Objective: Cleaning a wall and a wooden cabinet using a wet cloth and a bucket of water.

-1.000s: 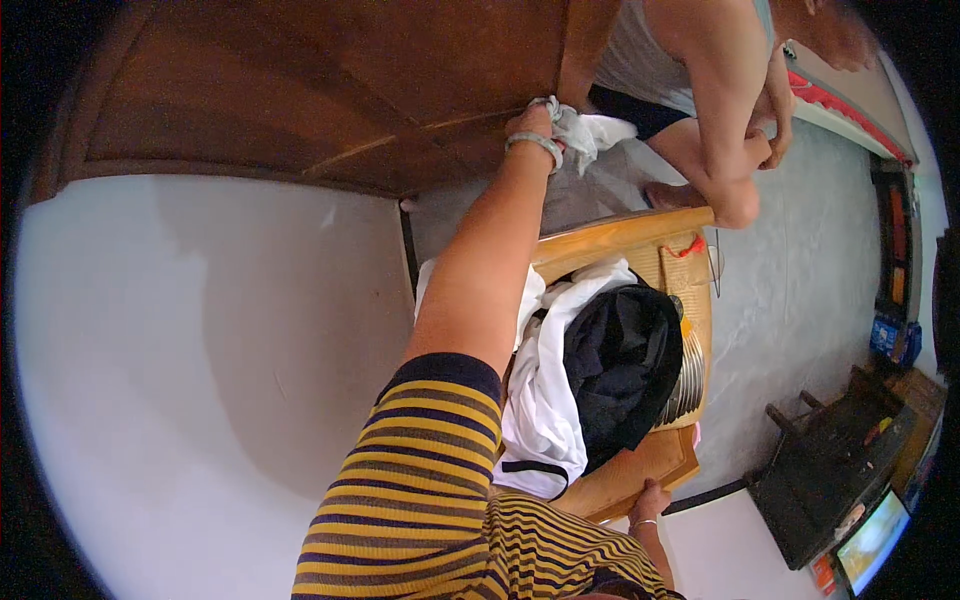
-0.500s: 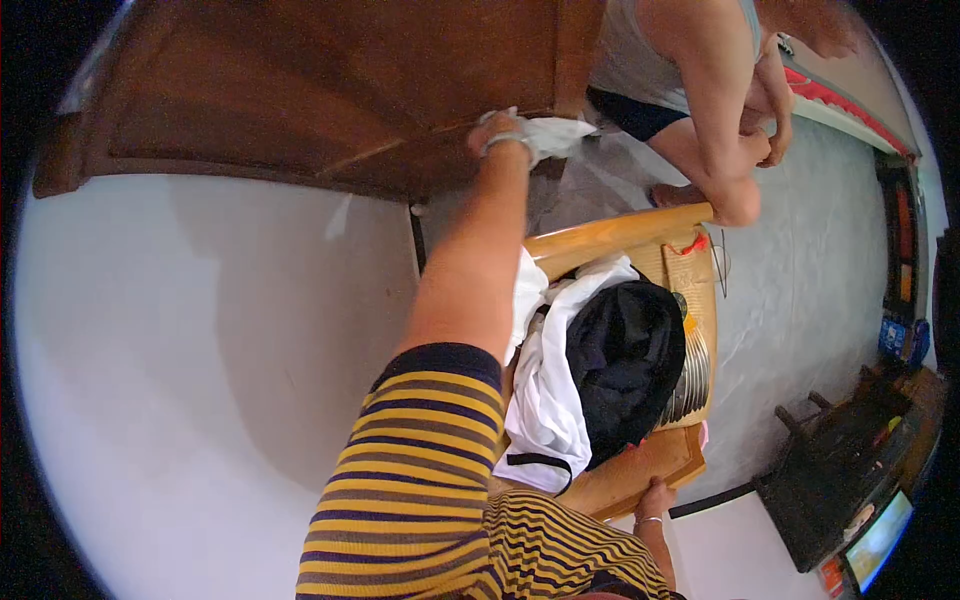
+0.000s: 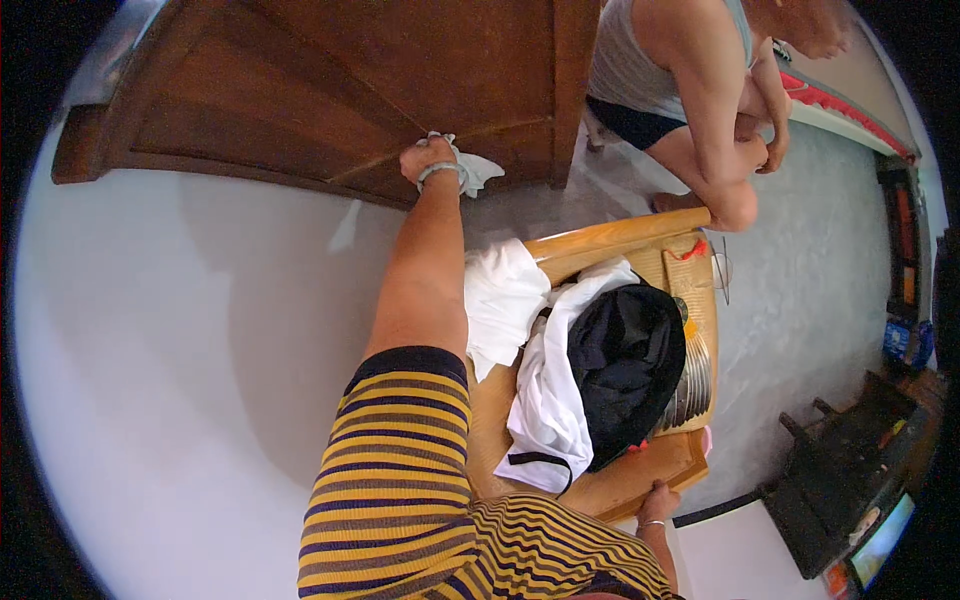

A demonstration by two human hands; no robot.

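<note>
My left arm, in a yellow, brown and navy striped sleeve, stretches away to the dark wooden panel (image 3: pixel 300 110). My left hand (image 3: pixel 428 160) is closed on a white cloth (image 3: pixel 478 172) and presses it to the panel's surface. Its loose end hangs out to the right of my wrist. Low on the right, my right hand (image 3: pixel 658 500) grips the edge of the wooden chair's armrest (image 3: pixel 640 478). Between my arms, the chair seat holds a crumpled white cloth (image 3: pixel 500 300), a white garment with black trim (image 3: pixel 550 420) and a black fabric item (image 3: pixel 625 370).
A person (image 3: pixel 690 110) crouches or sits low at the upper right, beside the chair's far armrest (image 3: pixel 615 232). A white wall (image 3: pixel 130 350) fills the left. Dark furniture (image 3: pixel 850 470) and a lit screen (image 3: pixel 882 545) stand at the lower right on the grey floor (image 3: pixel 800 280).
My left hand has moved left across the dark panel with the cloth, uncovering more of the crumpled white cloth on the chair. My right hand stays on the armrest.
</note>
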